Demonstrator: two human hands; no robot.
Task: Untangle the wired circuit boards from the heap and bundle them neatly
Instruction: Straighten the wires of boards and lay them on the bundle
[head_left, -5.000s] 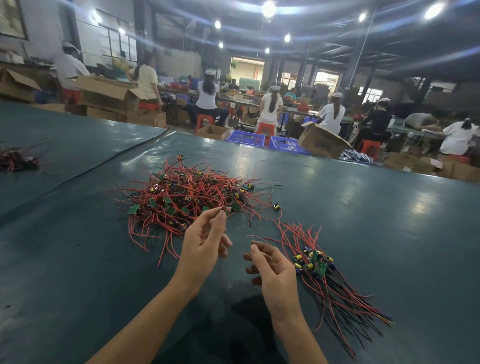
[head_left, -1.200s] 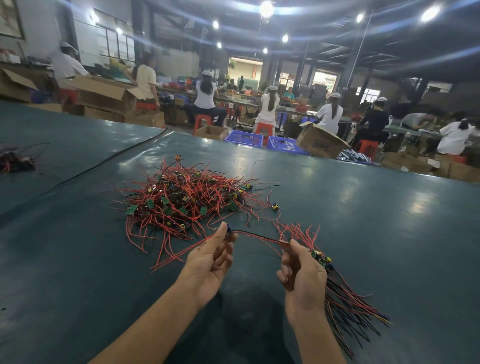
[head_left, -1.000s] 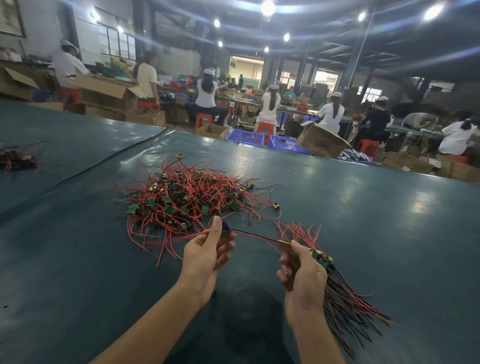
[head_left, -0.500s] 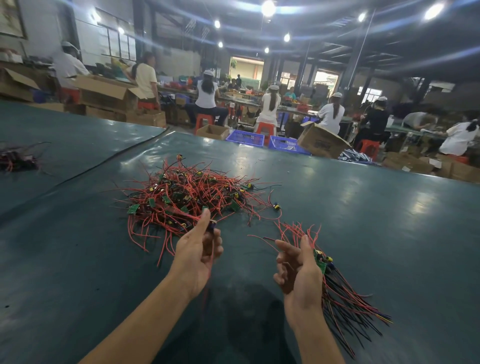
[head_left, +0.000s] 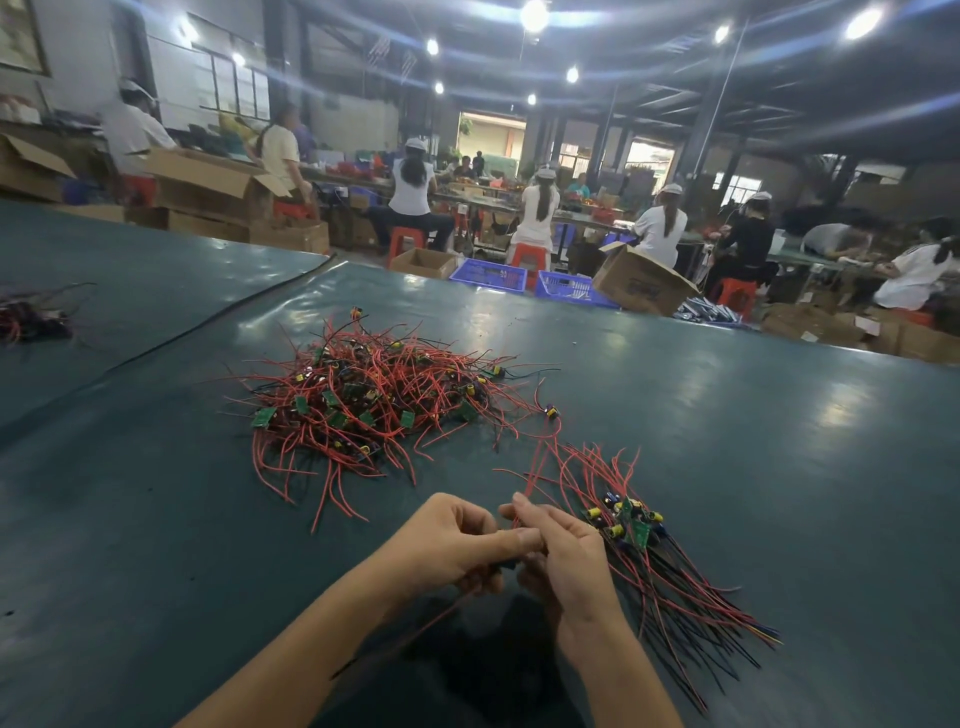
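Observation:
A tangled heap of small green circuit boards with red wires (head_left: 374, 405) lies in the middle of the dark green table (head_left: 779, 467). To its right, a straightened bundle of boards with red and black wires (head_left: 639, 545) fans toward me. My left hand (head_left: 447, 545) and my right hand (head_left: 561, 566) meet just left of that bundle. Both hold one wired board between them, with the board itself hidden by the fingers. Its red wire (head_left: 532, 478) rises from my right fingertips, and another red wire (head_left: 431, 618) trails below my left hand.
A second small wire heap (head_left: 31, 317) lies at the far left. A black cable (head_left: 223, 317) runs along the seam between the tables. Beyond the far edge stand cardboard boxes (head_left: 639, 286), blue crates (head_left: 488, 273) and several seated workers.
Half a second ago my hands were apart, the left one at the heap's near edge and the right one beside the bundle. They have now come together closer to me around one wired board.

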